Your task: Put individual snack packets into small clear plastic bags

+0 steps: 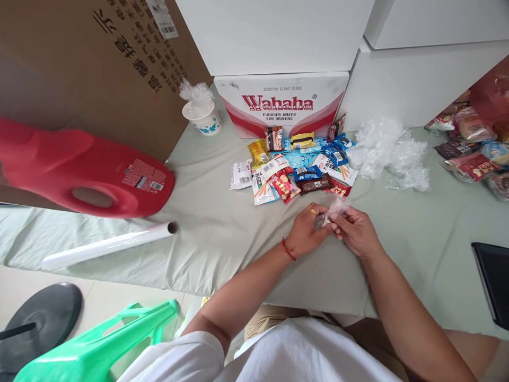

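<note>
Both of my hands meet just in front of a pile of packaged snacks (306,162). Pinched between their fingers is a crumpled clear plastic bag (336,207). My left hand (308,231), with a red string bracelet and a ring, closes on its left side. From the right, my right hand (358,231) grips the same plastic with thumb and fingers. Whether anything lies inside the plastic is not clear. Behind and to the right of my hands lies a heap of clear plastic bags (387,154).
A Wahaha carton (284,101) stands behind the snacks, a paper cup (204,122) holding plastic at its left. Further left are a red jug (99,175) and a white roll (111,246). More snacks (473,143) and a dark device (493,281) sit right; a green stool (103,339) stands below.
</note>
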`<state>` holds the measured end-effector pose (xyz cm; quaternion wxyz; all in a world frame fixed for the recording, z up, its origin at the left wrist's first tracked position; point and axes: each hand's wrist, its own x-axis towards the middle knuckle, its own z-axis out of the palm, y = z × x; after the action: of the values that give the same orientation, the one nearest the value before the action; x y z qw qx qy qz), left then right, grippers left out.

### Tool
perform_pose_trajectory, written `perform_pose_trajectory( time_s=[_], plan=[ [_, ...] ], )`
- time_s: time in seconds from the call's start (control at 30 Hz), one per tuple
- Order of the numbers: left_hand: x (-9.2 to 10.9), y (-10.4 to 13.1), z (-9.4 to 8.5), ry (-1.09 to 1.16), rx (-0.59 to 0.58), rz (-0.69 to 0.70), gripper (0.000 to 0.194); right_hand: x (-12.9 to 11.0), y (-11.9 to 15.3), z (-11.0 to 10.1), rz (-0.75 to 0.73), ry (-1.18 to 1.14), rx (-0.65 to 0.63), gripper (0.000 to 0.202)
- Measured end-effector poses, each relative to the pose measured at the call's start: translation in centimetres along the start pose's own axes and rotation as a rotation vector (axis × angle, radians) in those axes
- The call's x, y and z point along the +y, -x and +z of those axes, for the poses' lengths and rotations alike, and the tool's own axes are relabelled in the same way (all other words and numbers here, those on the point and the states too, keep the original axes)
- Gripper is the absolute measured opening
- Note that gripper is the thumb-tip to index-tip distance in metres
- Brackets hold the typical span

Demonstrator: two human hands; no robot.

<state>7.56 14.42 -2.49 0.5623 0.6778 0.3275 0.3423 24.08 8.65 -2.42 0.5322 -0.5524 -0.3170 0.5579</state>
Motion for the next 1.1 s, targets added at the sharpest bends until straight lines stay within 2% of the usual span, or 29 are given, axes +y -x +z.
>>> perform_pose_trajectory(
  time_s=[0.1, 0.2, 0.43, 0.5, 0.57, 0.63, 0.7, 0.77, 0.8, 0.83, 0.9, 0.97, 1.03, 1.1],
  plan=[
    [-0.4, -0.4, 0.0, 0.187, 0.024, -0.105, 0.05, -0.8, 0.1, -1.0, -0.006, 0.013, -0.058, 0.034],
    [-0.7, -0.8, -0.2, 0.318, 0.071, -0.088, 0.053, -1.7, 0.2, -1.9, -0.01, 0.024, -0.032, 0.03],
    [-1.0, -0.7, 0.2, 0.334, 0.097, -0.153, 0.053, -2.5, 0.7, -2.4, 0.035, 0.079, -0.028, 0.035],
    [-0.9, -0.8, -0.3, 0.401, 0.158, -0.18, 0.055, -2.7, 0.8, -3.0, 0.048, 0.125, -0.02, 0.037],
    [-0.5, -1.0, -1.3, 0.528, 0.152, -0.224, 0.056, -3.0, 0.6, -4.0, 0.027, 0.238, 0.048, 0.038],
    [0.2, -1.0, -2.4, 0.642, -0.007, -0.286, 0.056, -3.4, -0.1, -4.9, -0.058, 0.448, 0.177, 0.035],
    [0.8, -0.8, -3.1, 0.685, -0.271, -0.357, 0.055, -3.6, -1.5, -5.1, -0.202, 0.699, 0.267, 0.033],
    [1.1, -0.4, -3.0, 0.637, -0.504, -0.408, 0.054, -3.5, -3.1, -4.6, -0.34, 0.921, 0.241, 0.045],
    [1.1, -0.3, -2.7, 0.586, -0.575, -0.416, 0.053, -3.3, -3.9, -4.1, -0.381, 1.016, 0.211, 0.053],
    [1.0, -0.2, -2.3, 0.53, -0.597, -0.411, 0.054, -3.1, -4.5, -3.6, -0.401, 1.102, 0.188, 0.057],
    [0.6, -0.2, -1.5, 0.436, -0.514, -0.377, 0.055, -2.7, -5.1, -2.8, -0.393, 1.242, 0.179, 0.054],
    [0.0, -0.3, -0.8, 0.39, -0.36, -0.342, 0.057, -2.6, -4.9, -2.8, -0.391, 1.281, 0.227, 0.044],
    [-0.5, -0.5, -0.5, 0.364, -0.248, -0.324, 0.057, -2.7, -3.9, -3.5, -0.4, 1.183, 0.31, 0.039],
    [-0.7, -0.6, -0.4, 0.338, -0.187, -0.31, 0.054, -3.0, -2.6, -4.3, -0.349, 0.931, 0.414, 0.038]
  ],
)
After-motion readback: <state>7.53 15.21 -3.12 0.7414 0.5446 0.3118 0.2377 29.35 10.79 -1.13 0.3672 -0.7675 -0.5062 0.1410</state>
